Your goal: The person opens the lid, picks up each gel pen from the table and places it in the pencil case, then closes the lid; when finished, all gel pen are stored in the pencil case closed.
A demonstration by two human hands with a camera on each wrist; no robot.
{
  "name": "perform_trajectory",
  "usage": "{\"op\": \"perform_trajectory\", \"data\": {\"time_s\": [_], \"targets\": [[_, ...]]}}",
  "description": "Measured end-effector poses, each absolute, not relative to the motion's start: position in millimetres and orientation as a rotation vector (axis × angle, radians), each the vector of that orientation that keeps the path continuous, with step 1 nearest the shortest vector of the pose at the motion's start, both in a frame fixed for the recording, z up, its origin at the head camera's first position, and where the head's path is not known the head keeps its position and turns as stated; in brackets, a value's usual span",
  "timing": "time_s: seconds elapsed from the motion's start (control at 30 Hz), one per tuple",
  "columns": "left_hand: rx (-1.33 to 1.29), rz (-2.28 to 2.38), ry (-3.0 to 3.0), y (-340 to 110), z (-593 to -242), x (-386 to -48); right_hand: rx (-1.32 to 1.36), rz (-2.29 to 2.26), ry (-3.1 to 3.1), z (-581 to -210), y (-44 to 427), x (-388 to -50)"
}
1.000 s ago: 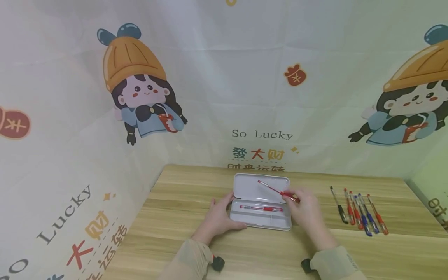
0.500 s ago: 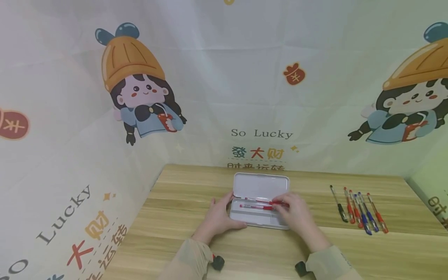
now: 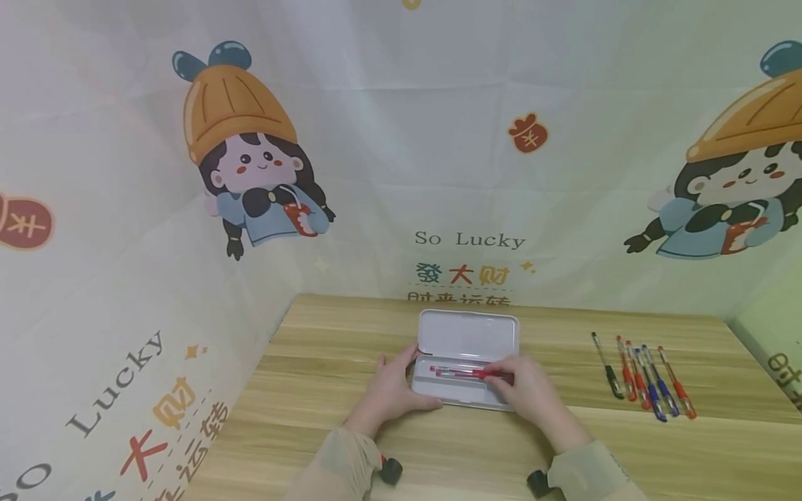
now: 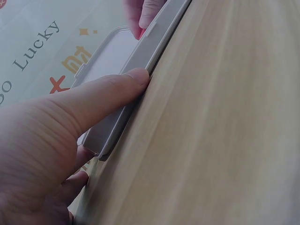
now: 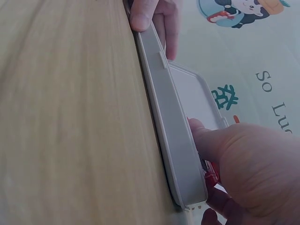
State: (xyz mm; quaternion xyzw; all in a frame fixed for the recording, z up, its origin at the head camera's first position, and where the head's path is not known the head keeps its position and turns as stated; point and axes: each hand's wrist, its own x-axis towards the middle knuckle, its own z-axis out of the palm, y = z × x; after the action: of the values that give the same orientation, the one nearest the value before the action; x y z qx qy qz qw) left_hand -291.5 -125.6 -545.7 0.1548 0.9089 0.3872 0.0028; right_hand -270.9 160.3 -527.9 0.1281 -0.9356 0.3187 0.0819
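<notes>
An open white pencil case (image 3: 468,334) stands on the table, its lid raised at the back. My left hand (image 3: 391,388) grips its left end, the thumb (image 4: 133,80) pressed on the front edge. Two red pens (image 3: 460,374) lie close together, lengthwise, in the case's rear compartment. My right hand (image 3: 531,391) reaches over the right end and pinches one red pen (image 5: 212,174) near its grip. The fingers hide the right ends of both pens. Which of the two is held is hard to tell.
To the right, several loose pens lie on the wooden table (image 3: 626,452): a black pen (image 3: 608,369), red pens (image 3: 677,386) and blue pens (image 3: 659,383). A printed cloth (image 3: 376,174) hangs behind the table's back edge.
My right hand has moved left and down, bringing the tilted red pen from above the case into it beside the other red pen. The left hand keeps its place.
</notes>
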Motion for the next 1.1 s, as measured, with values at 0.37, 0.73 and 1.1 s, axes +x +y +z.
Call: {"op": "perform_trajectory", "data": {"time_s": [0.37, 0.73, 1.1], "targets": [[0.485, 1.227, 2.849, -127, -549, -293, 0.355, 0.960, -2.824, -529, 160, -270], [0.477, 1.236, 2.841, -128, -548, -292, 0.355, 1.079, -2.671, -526, 168, -274], [0.488, 1.237, 2.846, -126, -548, -294, 0.199, 1.140, -2.586, -511, 197, -277]]}}
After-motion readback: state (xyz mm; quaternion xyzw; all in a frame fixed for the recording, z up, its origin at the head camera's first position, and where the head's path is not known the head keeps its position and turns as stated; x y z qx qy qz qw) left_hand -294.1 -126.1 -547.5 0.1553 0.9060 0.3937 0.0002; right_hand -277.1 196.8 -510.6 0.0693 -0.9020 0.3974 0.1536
